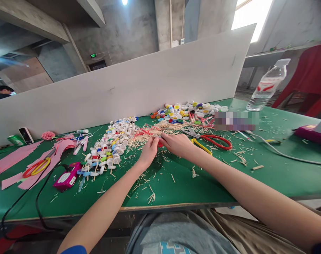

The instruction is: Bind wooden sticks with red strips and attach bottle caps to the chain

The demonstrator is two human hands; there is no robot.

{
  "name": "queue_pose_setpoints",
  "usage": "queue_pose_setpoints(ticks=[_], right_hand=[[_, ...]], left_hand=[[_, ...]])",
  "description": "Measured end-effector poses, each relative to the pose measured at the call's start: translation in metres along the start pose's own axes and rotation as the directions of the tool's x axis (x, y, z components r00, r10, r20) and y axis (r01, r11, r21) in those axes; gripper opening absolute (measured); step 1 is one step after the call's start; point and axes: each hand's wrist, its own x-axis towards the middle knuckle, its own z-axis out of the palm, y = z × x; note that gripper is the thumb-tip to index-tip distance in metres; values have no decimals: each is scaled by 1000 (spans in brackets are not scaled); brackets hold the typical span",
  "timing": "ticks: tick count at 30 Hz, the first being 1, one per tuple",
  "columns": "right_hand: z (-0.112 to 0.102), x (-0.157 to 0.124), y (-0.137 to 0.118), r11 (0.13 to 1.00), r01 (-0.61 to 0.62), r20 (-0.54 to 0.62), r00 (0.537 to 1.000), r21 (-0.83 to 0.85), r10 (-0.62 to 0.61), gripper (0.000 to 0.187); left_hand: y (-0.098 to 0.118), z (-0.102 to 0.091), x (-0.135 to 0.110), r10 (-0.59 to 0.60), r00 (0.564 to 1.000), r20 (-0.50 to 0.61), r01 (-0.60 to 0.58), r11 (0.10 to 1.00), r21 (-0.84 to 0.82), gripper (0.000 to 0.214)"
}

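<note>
Both of my hands meet over the middle of the green table, beside a heap of thin wooden sticks (165, 126). My left hand (149, 151) has its fingers closed in a pinch. My right hand (176, 144) is closed too, its fingertips against the left ones. A small red piece (160, 142) shows between them; its kind is too small to tell. Left of the hands spreads a pile of bottle caps (114, 141), some with sticks through them. Red-handled scissors (215, 139) lie open just right of my right hand, by a yellow-handled tool (202, 146).
More caps (176, 112) lie along the white partition (139, 84). A water bottle (267, 86) stands at right, near a white cable (287, 155). At left are pink strips (61, 150), orange-and-yellow scissors (37, 167) and a purple power socket (67, 177) with a black cord.
</note>
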Motion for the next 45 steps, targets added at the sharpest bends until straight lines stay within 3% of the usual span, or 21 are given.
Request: queue_pose_setpoints(ticks=[8, 15, 28, 35, 40, 45], right_hand=[[2, 0, 1, 999, -16, 39, 999, -50, 18, 39], [1, -3, -11, 990, -90, 32, 995, -110, 94, 38], [3, -4, -26, 976, -193, 16, 980, -104, 196, 26], [-3, -3, -8, 932, -345, 0, 938, -109, 347, 47], [-7, -2, 4, 931, -358, -37, 934, -70, 356, 55], [-3, -1, -1, 965, -262, -23, 965, -19, 262, 53]], left_hand=[[-4, -3, 4, 52, 995, 85, -52, 999, -1, 42], [-4, -8, 6, 35, 996, 77, -47, 987, 152, 44], [-4, -8, 7, -22, 999, 43, 8, 958, 286, 51], [0, -4, -1, 52, 998, -38, -34, 929, 369, 50], [-3, -5, 1, 70, 996, -48, -53, 954, 296, 39], [-7, -7, 5, 39, 999, -4, -38, 991, 127, 26]])
